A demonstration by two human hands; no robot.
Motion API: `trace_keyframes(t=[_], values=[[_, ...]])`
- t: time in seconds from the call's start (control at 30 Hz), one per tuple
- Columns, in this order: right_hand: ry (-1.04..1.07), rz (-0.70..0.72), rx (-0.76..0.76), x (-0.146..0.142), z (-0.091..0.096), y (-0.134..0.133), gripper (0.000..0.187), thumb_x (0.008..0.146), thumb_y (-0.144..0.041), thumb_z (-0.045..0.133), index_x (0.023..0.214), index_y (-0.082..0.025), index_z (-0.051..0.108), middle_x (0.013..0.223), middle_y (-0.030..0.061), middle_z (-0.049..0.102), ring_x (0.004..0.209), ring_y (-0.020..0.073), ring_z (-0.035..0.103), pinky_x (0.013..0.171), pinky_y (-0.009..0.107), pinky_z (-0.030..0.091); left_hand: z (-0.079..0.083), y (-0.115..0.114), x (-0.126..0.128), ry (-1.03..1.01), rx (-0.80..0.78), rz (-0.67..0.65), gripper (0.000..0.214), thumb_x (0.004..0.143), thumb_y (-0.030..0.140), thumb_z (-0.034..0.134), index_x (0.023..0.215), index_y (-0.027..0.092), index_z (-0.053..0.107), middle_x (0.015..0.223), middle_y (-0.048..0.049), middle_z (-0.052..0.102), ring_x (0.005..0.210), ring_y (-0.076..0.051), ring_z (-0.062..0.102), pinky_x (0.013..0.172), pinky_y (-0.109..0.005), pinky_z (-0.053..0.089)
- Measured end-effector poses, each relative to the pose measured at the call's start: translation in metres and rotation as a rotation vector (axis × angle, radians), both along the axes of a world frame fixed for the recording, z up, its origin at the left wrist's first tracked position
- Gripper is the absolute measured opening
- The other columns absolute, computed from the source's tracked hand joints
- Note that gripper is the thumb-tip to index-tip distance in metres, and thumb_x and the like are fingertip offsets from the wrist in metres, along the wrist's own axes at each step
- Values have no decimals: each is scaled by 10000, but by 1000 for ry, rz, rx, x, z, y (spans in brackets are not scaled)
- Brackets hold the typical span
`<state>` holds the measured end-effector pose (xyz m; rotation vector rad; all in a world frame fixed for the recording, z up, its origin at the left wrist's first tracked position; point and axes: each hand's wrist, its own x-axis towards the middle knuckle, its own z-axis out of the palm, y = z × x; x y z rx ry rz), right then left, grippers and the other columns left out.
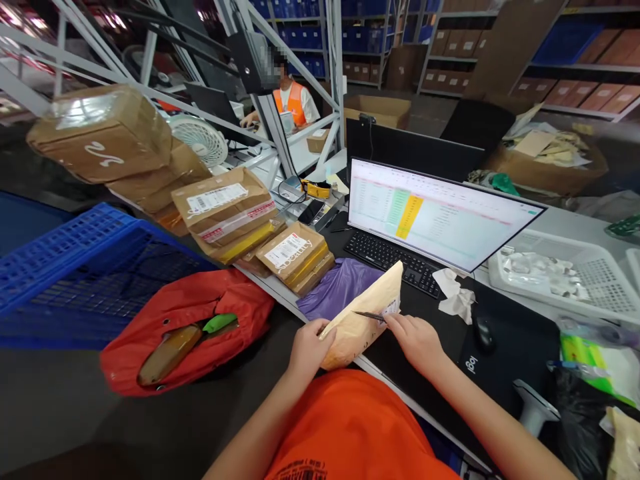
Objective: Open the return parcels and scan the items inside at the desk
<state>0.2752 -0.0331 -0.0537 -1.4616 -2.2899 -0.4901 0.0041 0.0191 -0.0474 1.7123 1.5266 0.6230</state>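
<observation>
Before my body, a cream padded envelope (356, 328) is tilted up over the front edge of the desk. My left hand (311, 347) grips its lower left corner, thumb on top. In my right hand (415, 340) is a dark, slim pointed tool (369, 315), its tip lying against the envelope's face; whether it is a pen or a blade I cannot tell. A printed label (391, 308) shows partly behind my right fingers. A purple plastic mailer bag (340, 283) lies just behind the envelope.
Cardboard boxes (295, 257) are stacked to the left. Below stand a red sack (200, 333) and a blue crate (75, 267). Behind are a keyboard (367, 250) and monitor (440, 213); rightward, a mouse (484, 333), scanner (535, 403) and white basket (600, 273). A co-worker (295, 100) sits opposite.
</observation>
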Motion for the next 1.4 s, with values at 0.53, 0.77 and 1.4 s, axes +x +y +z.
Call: trace_keyframes(t=[0.53, 0.77, 1.4], values=[[-268, -446, -35, 110, -5, 4, 496, 921, -92, 488, 1376, -267, 574, 957, 92, 649, 800, 200, 500, 657, 346, 279, 3, -12, -10, 6, 93, -386, 299, 923, 360, 490, 802, 184, 700, 750, -42, 668, 699, -170, 603, 651, -256, 409], [25, -965, -320, 173, -77, -46, 390, 1008, -279, 419, 1355, -261, 596, 906, 69, 638, 724, 167, 540, 561, 303, 241, 8, -13, -15, 224, -21, -303, 137, 868, 319, 559, 862, 208, 640, 843, -24, 695, 772, -191, 642, 669, -261, 400], [282, 181, -295, -33, -20, 34, 451, 912, -273, 604, 1350, -183, 548, 1395, 114, 571, 1381, 256, 425, 1189, 484, 334, 21, 40, 41, 248, 87, -420, 319, 969, 326, 439, 726, 195, 600, 735, -27, 663, 715, -180, 598, 640, -269, 342]])
